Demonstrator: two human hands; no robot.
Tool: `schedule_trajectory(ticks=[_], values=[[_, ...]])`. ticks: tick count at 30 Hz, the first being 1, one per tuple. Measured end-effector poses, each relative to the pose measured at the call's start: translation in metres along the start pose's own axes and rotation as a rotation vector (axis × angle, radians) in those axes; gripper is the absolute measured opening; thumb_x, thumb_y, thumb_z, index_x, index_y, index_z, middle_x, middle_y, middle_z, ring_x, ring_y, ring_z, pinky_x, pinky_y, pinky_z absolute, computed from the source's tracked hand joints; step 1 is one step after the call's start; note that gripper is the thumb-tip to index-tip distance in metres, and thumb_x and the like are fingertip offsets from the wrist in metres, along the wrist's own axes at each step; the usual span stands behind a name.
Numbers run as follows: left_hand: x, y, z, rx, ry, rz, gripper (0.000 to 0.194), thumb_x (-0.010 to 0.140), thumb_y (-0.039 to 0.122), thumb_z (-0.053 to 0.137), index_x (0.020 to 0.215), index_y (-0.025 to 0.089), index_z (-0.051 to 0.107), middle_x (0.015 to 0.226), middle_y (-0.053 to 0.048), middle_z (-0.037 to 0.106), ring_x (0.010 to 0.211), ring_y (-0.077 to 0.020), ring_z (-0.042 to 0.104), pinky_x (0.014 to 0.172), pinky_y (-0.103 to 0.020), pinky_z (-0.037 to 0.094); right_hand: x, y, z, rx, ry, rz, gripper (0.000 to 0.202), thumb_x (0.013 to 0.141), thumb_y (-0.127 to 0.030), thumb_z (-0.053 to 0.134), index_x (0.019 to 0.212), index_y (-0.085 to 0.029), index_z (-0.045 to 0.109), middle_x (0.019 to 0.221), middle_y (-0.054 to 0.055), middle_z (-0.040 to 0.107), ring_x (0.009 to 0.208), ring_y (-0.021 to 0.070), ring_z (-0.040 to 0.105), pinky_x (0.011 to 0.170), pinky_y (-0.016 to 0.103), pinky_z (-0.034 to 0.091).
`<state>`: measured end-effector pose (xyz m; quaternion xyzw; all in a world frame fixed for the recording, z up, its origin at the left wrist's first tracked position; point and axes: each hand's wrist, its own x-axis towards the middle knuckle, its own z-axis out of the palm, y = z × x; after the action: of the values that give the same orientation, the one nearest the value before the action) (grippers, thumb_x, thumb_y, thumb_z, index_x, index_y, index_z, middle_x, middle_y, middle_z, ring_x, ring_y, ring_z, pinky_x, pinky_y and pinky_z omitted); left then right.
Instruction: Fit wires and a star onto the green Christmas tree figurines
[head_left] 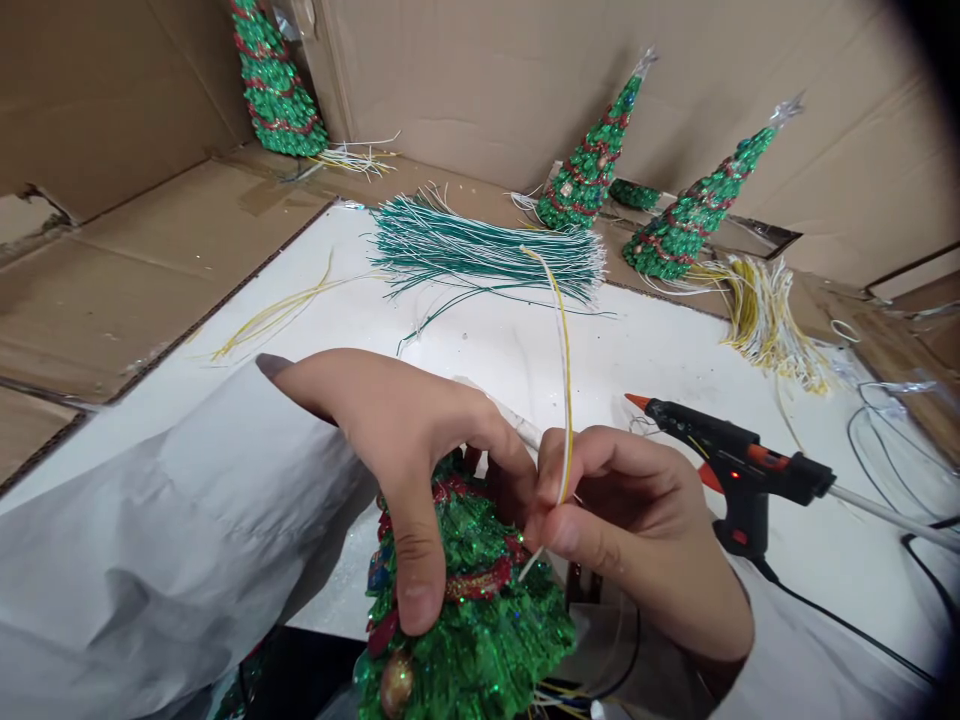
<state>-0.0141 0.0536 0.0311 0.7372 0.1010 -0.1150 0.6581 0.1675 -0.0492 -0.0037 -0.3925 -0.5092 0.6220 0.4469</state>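
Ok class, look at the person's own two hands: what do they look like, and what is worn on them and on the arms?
The left hand and right hand are bare, no gloves. Loose, pale whitish sleeves cover the forearms, creased on the left.

"Where's the left hand?"
"Just left of the right hand, arched, its thumb angled downward."
"And the right hand itself?"
"Thumb and index finger pinched together."
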Motion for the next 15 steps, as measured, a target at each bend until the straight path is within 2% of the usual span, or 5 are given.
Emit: schedule_trajectory(ticks=[6,12,15], values=[[0.0,-0.005,-0.001,-0.007,-0.018,-0.004,0.052,0.056,0.015,0.088,0.105,0.022,0.072,0.098,-0.001,0.076,0.092,-0.0236,0.07,0.077,-0.026,0.056,0.001,-0.004,0.006,-0.037,-0.002,0.008,0.02,0.068,-0.034,0.083,0.069,-0.022,0.067,0.057,-0.002,0.061,0.051,0.0107,0.052,0.048,0.025,0.039],[0.003,-0.011,-0.004,-0.084,-0.009,0.022,0.043,0.057,0.013,0.087,0.097,0.023,0.076,0.088,0.0,0.076,0.081,-0.0224,0.07,0.065,-0.025,0.055,0.003,-0.005,0.006,-0.088,0.026,-0.024,0.017,0.069,-0.029,0.082,0.069,-0.022,0.067,0.058,-0.002,0.062,0.05,0.0098,0.05,0.047,0.023,0.039],[0.004,-0.014,-0.004,-0.094,-0.015,0.026,0.045,0.055,0.013,0.088,0.097,0.023,0.076,0.083,0.002,0.075,0.074,-0.0195,0.069,0.062,-0.023,0.054,0.004,-0.005,0.006,-0.216,0.072,-0.099,0.014,0.07,-0.022,0.08,0.068,-0.021,0.067,0.06,-0.003,0.063,0.051,0.0074,0.046,0.047,0.021,0.038]])
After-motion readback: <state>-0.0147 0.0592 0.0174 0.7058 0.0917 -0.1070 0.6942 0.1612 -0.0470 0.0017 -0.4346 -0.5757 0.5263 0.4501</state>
